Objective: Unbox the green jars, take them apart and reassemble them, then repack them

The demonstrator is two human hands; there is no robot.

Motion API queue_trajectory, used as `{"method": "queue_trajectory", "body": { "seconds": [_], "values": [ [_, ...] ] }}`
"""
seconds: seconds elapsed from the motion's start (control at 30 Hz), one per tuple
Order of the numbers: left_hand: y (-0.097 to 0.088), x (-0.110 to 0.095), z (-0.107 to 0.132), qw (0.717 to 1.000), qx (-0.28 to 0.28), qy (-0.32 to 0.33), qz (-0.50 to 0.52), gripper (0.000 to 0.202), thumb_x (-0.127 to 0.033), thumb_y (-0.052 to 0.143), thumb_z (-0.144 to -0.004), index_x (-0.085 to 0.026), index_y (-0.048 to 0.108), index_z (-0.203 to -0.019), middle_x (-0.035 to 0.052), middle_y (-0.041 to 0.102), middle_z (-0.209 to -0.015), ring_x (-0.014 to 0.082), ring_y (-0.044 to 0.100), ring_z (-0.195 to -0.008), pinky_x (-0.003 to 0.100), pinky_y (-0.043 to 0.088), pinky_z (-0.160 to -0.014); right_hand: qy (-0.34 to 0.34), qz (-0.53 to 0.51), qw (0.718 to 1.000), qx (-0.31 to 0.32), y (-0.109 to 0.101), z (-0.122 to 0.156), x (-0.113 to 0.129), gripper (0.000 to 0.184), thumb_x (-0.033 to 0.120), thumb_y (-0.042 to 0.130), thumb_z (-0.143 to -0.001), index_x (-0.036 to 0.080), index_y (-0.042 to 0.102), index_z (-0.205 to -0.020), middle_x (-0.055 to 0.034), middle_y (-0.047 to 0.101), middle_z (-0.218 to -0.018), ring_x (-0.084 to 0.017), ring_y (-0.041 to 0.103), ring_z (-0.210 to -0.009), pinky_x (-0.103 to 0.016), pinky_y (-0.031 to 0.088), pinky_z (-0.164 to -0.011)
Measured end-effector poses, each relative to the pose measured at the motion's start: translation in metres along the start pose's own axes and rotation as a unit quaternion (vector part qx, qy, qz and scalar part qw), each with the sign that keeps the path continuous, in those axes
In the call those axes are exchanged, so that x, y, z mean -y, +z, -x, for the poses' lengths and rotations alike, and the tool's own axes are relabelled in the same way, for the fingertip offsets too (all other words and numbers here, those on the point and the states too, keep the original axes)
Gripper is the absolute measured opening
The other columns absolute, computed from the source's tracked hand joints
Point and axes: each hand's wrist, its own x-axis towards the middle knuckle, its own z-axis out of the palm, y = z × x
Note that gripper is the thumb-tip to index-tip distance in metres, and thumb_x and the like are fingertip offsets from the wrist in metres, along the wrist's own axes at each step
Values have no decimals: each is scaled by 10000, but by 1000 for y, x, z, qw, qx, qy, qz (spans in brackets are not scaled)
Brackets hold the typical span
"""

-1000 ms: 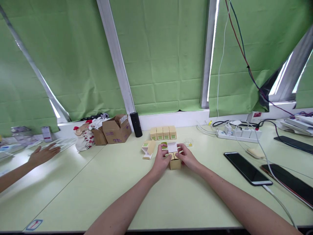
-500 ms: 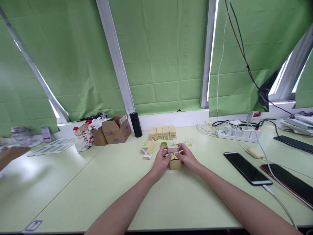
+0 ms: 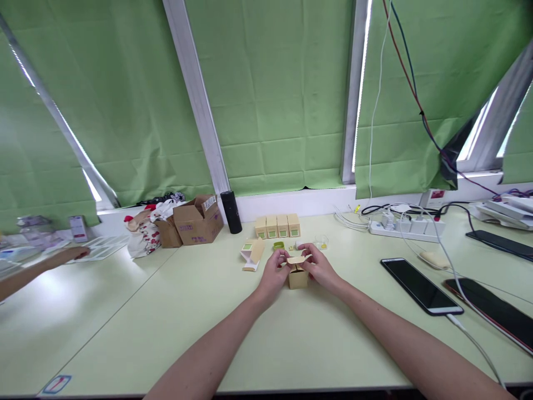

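Between my two hands a small tan cardboard box (image 3: 298, 280) stands on the table, its top flap part-way folded over. My left hand (image 3: 273, 276) grips the box's left side, with thumb and fingers at the flap. On the other side my right hand (image 3: 320, 266) pinches the flap and the box's right edge. Just behind are a small green piece (image 3: 278, 245) and a clear round piece (image 3: 321, 241). An opened tan box (image 3: 252, 254) lies to the left. Farther back stands a row of several closed tan boxes (image 3: 277, 226) with green windows.
At right lie a phone (image 3: 421, 286) with a cable, a second dark phone (image 3: 491, 311) and a power strip (image 3: 406, 228). A black cylinder (image 3: 231, 212), a cardboard carton (image 3: 199, 221) and a cloth bag (image 3: 144, 236) stand back left. Another person's hand (image 3: 77, 253) reaches in at far left.
The box's top flap has tipped down from upright toward the opening, with both hands still on it. At far left the other person's arm has reached farther right.
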Motion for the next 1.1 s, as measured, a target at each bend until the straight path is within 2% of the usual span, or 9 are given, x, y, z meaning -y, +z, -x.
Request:
{"method": "queue_trajectory", "body": {
  "seconds": [0.17,0.33,0.5,0.67,0.77,0.87,1.0,1.1],
  "values": [
    [0,2,-1,1000,-5,-1,6,240,-318,735,-807,-216,551,-923,26,712,-879,205,684,-892,272,432,-756,-35,14,999,-15,-1,1,2,364,365,648,-781,236,610,-1118,-40,562,-1022,-187,553,-785,-264,429,-559],
    [0,2,-1,1000,-4,-11,14,230,-297,728,-791,-216,547,-906,14,706,-853,192,669,-853,268,429,-747,-121,18,992,-39,-6,6,12,258,364,560,-859,229,646,-1061,-68,597,-1018,-219,565,-858,-302,465,-621],
    [1,-1,0,999,-4,-17,33,256,-295,745,-768,-213,542,-901,28,715,-899,185,663,-848,263,451,-742,-203,87,975,-30,-8,12,21,159,343,628,-892,258,644,-1026,-56,604,-977,-215,557,-836,-326,471,-667],
    [-2,1,-1,999,5,-4,42,185,-259,696,-782,-212,582,-920,64,743,-1013,223,672,-968,319,492,-847,-229,134,964,-26,-8,13,20,102,320,655,-871,269,649,-959,-57,600,-920,-225,541,-792,-361,468,-668],
    [-7,-2,0,998,-13,49,-21,111,-244,634,-823,-214,645,-930,85,749,-1081,261,658,-1067,391,466,-969,-228,142,963,-28,-9,13,20,87,323,673,-856,270,649,-921,-55,589,-885,-226,520,-765,-369,458,-666],
    [-13,-10,3,984,-44,133,-113,121,-261,631,-865,-229,705,-955,99,726,-1111,294,614,-1144,440,426,-1050,-227,147,962,-20,-11,14,22,66,317,686,-844,274,648,-875,-55,588,-870,-228,518,-748,-369,441,-662],
    [-19,-23,8,953,-33,227,-195,84,-293,701,-848,-259,730,-919,110,726,-1000,344,540,-1156,492,402,-1063,-250,163,955,-3,-12,15,23,32,261,669,-843,271,638,-847,-52,595,-864,-221,511,-729,-362,419,-666],
    [-22,-27,11,929,-13,268,-254,83,-277,729,-819,-273,733,-901,112,727,-951,363,520,-1122,523,378,-1060,-255,170,952,-1,-12,15,22,40,252,662,-838,271,628,-836,-49,586,-839,-225,512,-731,-361,413,-668]
  ]
}}
